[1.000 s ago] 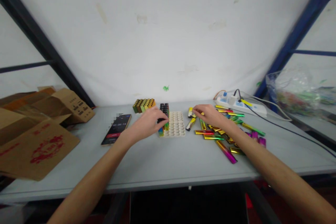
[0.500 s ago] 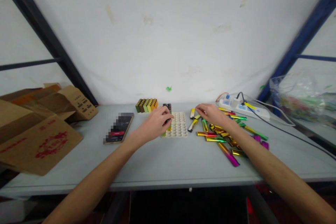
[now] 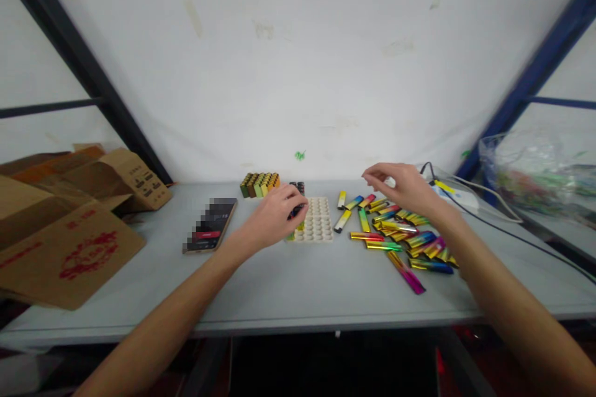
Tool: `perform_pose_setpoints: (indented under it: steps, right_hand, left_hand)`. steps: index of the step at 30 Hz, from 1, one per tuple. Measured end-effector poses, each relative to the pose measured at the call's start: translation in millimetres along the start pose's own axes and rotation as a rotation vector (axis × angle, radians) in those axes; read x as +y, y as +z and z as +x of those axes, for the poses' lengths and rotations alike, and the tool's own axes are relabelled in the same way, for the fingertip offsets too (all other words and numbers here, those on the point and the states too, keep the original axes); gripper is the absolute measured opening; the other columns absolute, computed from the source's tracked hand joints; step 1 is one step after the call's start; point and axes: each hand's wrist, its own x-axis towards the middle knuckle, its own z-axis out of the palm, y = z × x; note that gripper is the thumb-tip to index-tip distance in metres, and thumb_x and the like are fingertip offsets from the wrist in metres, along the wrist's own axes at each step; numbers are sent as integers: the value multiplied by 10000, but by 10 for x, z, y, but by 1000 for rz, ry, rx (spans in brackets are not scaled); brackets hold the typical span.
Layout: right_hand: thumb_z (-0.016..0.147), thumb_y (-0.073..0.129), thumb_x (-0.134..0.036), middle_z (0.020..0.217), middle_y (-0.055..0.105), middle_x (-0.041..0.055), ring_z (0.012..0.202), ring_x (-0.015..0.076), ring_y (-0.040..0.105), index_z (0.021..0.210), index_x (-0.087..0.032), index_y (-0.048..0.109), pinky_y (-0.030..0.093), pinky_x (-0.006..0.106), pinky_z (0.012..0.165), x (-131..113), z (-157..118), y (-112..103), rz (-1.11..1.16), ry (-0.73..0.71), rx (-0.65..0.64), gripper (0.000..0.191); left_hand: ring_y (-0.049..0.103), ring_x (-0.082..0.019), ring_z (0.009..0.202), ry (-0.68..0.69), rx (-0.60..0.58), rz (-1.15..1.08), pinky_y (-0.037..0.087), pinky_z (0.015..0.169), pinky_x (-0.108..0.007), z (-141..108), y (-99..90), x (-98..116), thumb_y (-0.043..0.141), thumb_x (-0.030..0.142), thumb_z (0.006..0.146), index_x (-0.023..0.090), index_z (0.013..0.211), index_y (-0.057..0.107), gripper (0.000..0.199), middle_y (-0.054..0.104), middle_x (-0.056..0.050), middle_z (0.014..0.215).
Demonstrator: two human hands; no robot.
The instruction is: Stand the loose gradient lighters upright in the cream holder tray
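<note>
A cream tray (image 3: 318,221) with rows of round holes lies on the grey table, dark-topped sticks standing in its left part. Over that left part is my left hand (image 3: 280,213), its fingers curled at the sticks; what they grip, if anything, is hidden. My right hand (image 3: 395,185) hovers above the right-hand pile with thumb and fingers apart, holding nothing. Shiny multicoloured sticks (image 3: 421,242) lie heaped below and around my right forearm. Two yellow-and-white sticks (image 3: 343,221) rest just right of the tray.
A block of upright sticks (image 3: 259,185) stands behind my left hand. Left are a phone (image 3: 213,223) and an open cardboard box (image 3: 88,248). At the right are a white power strip (image 3: 460,198), cables and a clear plastic bag (image 3: 526,173).
My right hand has risen and moved right, away from the sticks beside the tray, and its fingers have spread. My left hand has barely moved.
</note>
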Motion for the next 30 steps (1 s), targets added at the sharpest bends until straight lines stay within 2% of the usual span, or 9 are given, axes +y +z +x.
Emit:
perform_pose_setpoints:
  steps: [2,5,9,12,17,21,26,30]
  right_hand:
    - [1014,544,-420,977,770,80,837,212,716,1062,-203,730,532,322,776,-83,-161,-49,40,-21,-165,290]
    - [1009,562,-446,1041,737,89,916,234,696,1087,-217,729,531,358,841,-140,-453,20,72,-17,-378,293]
    - [977,612,-490,1172,677,104,1078,277,662,1162,-231,719,505,416,981,-103,-760,195,58,61,-519,336]
    - [980,609,-475,1191,658,118,1086,289,655,1210,-217,703,508,431,994,-52,-862,304,37,94,-539,358]
    - [1025,536,-398,1206,650,144,1069,296,657,1209,-194,700,517,440,980,-35,-872,409,-29,91,-491,320]
    - [1016,563,-367,1172,661,121,1018,265,667,1200,-215,684,531,397,926,-29,-787,428,8,77,-468,268]
    - [1023,559,-325,1046,724,113,931,251,685,1067,-203,730,523,359,868,1,-651,439,-4,36,-443,215]
    - [1008,582,-309,1026,768,100,881,243,703,1103,-209,754,524,334,814,-43,-515,395,32,18,-444,220]
  left_hand:
    - [592,-232,934,8,16,11,504,879,-392,5,1,1,547,251,998,138,953,720,212,655,-101,951]
    - [596,-242,973,8,40,30,499,921,-415,11,-2,7,555,248,992,148,934,722,203,666,-105,976]
    - [602,-246,1002,3,42,35,488,963,-437,13,-8,14,559,247,988,153,918,725,203,672,-109,1000]
    - [605,-246,1001,-1,31,28,490,960,-438,10,-8,13,563,249,985,152,936,727,196,673,-108,999]
    - [598,-251,1015,-3,21,11,494,960,-440,7,7,0,561,254,985,153,950,729,199,673,-109,998]
    - [599,-248,997,-6,20,6,497,964,-444,7,25,-13,560,250,981,158,931,729,199,672,-108,986]
    - [603,-247,982,-11,14,10,510,949,-446,7,37,-16,568,251,978,158,924,728,193,672,-107,974]
    - [617,-246,980,1,19,-1,517,938,-444,7,55,-15,573,242,983,154,948,727,181,681,-110,976]
